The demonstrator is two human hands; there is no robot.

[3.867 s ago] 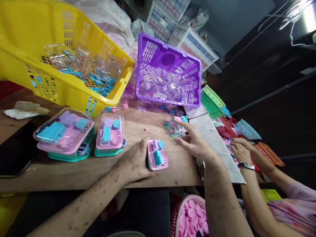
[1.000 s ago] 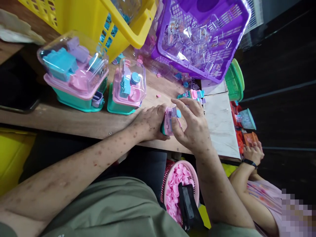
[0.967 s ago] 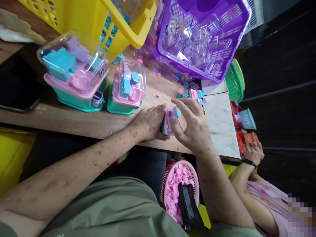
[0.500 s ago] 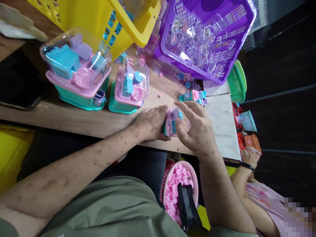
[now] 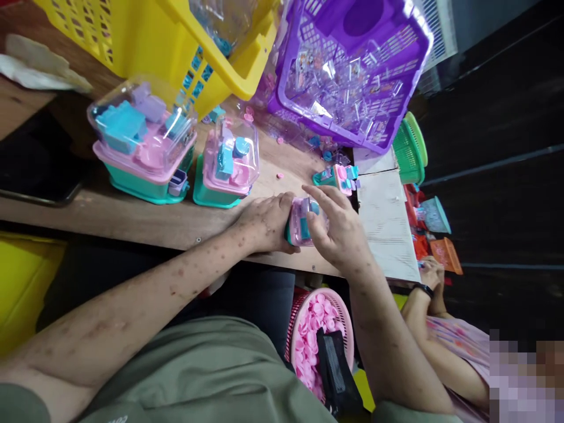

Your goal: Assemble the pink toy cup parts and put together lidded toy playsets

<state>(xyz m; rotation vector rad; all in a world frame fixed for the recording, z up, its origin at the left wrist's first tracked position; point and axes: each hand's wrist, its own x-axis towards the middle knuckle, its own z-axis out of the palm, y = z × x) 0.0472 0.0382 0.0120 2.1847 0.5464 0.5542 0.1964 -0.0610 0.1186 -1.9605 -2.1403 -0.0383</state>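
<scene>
A small toy box (image 5: 301, 222) with a teal base, pink tray and clear cover is near the table's front edge. My left hand (image 5: 268, 224) wraps round its left side. Over the clear cover at its right side is my right hand (image 5: 337, 229), thumb and fingers bent round the cover. Part of the box is hidden by my hands. Left of them stand two more covered toy boxes, a large one (image 5: 145, 158) and a medium one (image 5: 227, 170). An uncovered toy set (image 5: 339, 178) lies just beyond my right hand.
Behind are a yellow basket (image 5: 145, 41) and a purple basket (image 5: 282, 88) holding clear parts. Small pink pieces lie on the table (image 5: 273, 161). A pink basket (image 5: 348, 317) of pink parts is below the edge. Another person's hands (image 5: 432, 273) are at the right.
The view has shifted, so the baskets and far-right items appear farther left. My hands keep nearly the same hold on the small toy box. The other person's hands have changed position slightly.
</scene>
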